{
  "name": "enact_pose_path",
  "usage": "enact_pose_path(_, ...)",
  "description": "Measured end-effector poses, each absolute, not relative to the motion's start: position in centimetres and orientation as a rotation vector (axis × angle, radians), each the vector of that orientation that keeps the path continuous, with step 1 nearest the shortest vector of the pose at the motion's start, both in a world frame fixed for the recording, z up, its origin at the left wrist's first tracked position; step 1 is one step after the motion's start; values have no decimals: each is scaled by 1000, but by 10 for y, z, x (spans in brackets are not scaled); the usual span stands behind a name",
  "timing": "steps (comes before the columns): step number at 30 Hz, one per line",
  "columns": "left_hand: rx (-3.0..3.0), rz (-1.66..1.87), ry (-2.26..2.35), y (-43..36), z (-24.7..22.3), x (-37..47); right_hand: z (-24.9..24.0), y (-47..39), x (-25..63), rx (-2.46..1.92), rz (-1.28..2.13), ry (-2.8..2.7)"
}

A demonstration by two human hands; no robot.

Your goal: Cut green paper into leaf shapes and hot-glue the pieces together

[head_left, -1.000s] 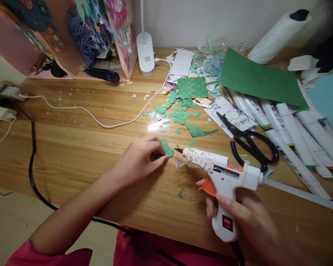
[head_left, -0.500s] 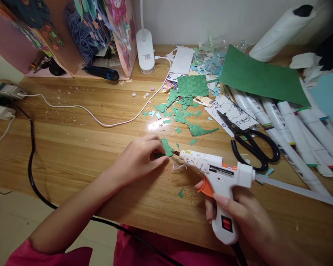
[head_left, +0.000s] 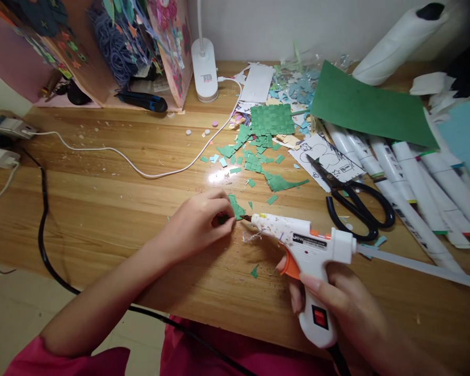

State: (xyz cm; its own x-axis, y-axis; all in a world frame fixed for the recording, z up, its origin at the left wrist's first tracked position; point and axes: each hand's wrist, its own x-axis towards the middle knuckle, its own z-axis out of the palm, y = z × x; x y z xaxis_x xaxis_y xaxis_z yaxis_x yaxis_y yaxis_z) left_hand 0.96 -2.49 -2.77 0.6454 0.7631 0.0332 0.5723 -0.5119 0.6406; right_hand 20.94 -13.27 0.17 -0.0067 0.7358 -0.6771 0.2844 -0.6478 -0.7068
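My left hand is closed on a small piece of green paper, pinching it just above the table; part of it is hidden behind the fingers. In my right hand is a white hot glue gun, gripped by its handle with a finger at the orange trigger. Its dark nozzle tip is at the right edge of the green paper; whether they touch I cannot tell. Thin glue strings hang below the nozzle. A long translucent glue stick sticks out of the gun's back end.
Black-handled scissors lie right of the gun on a drawn-on paper. Behind are green paper scraps, a woven green square, a green sheet and several markers. A white cable crosses the table to a lamp base.
The glue gun has shifted very slightly left, its nozzle staying at the green paper. My left hand still pinches the paper, almost unmoved.
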Motion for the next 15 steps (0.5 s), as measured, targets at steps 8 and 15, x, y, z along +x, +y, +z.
enact_pose_path(8,2179,416,1015,-25,-26,9,1,-131,210,-1894,1682,-1177)
enact_pose_path(15,2092,396,1030,-22,-26,10,-3,-132,211,-1874,1587,-1227)
